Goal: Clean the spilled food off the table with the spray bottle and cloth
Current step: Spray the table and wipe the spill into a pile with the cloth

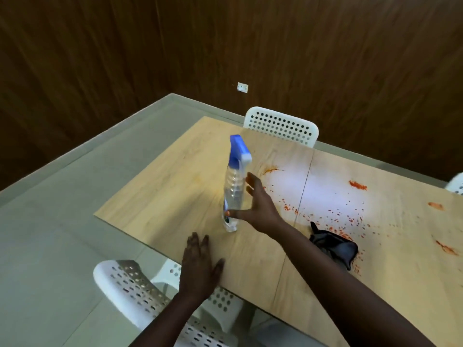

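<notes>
My right hand (253, 204) is at frame centre, spread wide beside the spray bottle (234, 186), fingers straight, thumb reaching across the lower part of the bottle. I can't tell whether the thumb tip actually touches the plastic; nothing is wrapped around it. The bottle stands upright on the table (160, 196), clear body, blue and white trigger head on top, just left of my right palm. My left hand (200, 269) lies flat, palm down, fingers extended, on the table's near edge in the lower centre of the frame, holding nothing. The cloth (334, 246) is dark, crumpled, lying on the table at the right of centre, below and right of my right forearm, well apart from both hands. Spilled food (348, 219) is red-orange: fine specks scattered around and above the cloth, some touching its edge, plus bigger smears toward the right of the frame, one at upper right (358, 185), one at far right (436, 206), one at lower right (447, 247). There's also an orange streak (270, 169) just right of the bottle's head. A bright glare patch sits on the tabletop between the bottle and the smears. White perforated chairs: one at the table's far edge, top centre (280, 126), one at lower left (140, 291) under my left arm. Dark wood panel wall (100, 58) across the top, with a small white socket (242, 87) on it.
</notes>
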